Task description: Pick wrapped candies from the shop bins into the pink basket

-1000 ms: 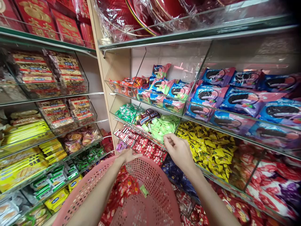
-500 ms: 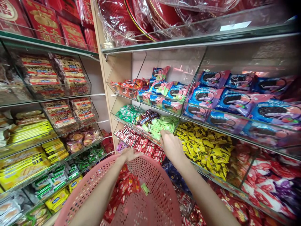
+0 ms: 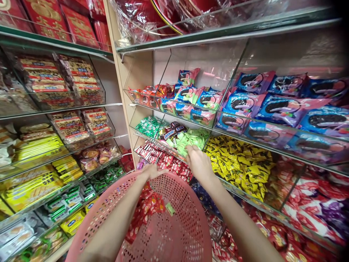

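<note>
My left hand (image 3: 153,171) grips the far rim of a pink plastic basket (image 3: 188,233), which holds red candy packets (image 3: 144,213) and one light green packet (image 3: 170,208). My right hand (image 3: 198,162) reaches into a clear bin of light green candy packets (image 3: 192,138) on the shelf, its fingers curled down among them. Whether a packet is in its fingers is hidden. Snickers bars (image 3: 169,133) lie just left of the green packets, and yellow packets (image 3: 240,160) fill the bin to the right.
Clear acrylic bins line the shelves: blue cookie packs (image 3: 275,109) above, red candies (image 3: 163,160) below, biscuits and wafers (image 3: 40,145) on the left shelving. Red boxes (image 3: 68,22) sit on top. A beige upright post (image 3: 122,91) divides the two shelf units.
My right hand has moved from the bin's front edge forward and down into the green packets. The left hand stays on the basket rim. The view has shifted slightly.
</note>
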The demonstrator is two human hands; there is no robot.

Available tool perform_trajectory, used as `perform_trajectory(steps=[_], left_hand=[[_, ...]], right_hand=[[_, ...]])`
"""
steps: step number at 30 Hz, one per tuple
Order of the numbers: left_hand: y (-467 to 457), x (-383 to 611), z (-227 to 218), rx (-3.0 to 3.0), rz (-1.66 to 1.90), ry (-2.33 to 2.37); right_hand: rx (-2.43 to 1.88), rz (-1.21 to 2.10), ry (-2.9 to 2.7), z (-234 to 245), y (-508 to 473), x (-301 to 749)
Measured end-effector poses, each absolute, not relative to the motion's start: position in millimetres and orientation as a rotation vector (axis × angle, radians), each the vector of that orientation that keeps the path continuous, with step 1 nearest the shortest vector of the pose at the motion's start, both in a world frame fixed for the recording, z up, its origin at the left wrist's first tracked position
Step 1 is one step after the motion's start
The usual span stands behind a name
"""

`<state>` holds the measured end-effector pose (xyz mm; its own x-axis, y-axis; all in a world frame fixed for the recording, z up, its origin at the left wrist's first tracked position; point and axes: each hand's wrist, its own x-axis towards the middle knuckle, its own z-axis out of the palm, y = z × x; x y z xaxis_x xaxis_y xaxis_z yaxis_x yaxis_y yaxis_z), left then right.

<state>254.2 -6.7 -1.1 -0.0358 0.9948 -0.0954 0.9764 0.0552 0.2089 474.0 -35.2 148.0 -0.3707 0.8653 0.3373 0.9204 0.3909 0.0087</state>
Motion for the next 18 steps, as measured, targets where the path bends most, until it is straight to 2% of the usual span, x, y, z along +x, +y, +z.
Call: perform_trajectory(steps=[4,8,12,18], left_hand=[[-6,252,-4,2.022,0.136,2.104],[-6,254,-2,2.018,0.113,2.123],[-5,261,4,2.05,0.096,2.108],[-6,266,9,2.065,0.157,2.073]], right_hand=[[-1.458,-0.137,-2.278,151,-49,479],[-1.16,0.118,-2.244,138,-74,475],[-1.082,0.399,-2.523,84,-75,456],[-1.508,0.539,-2.636,-4,-50,442]])
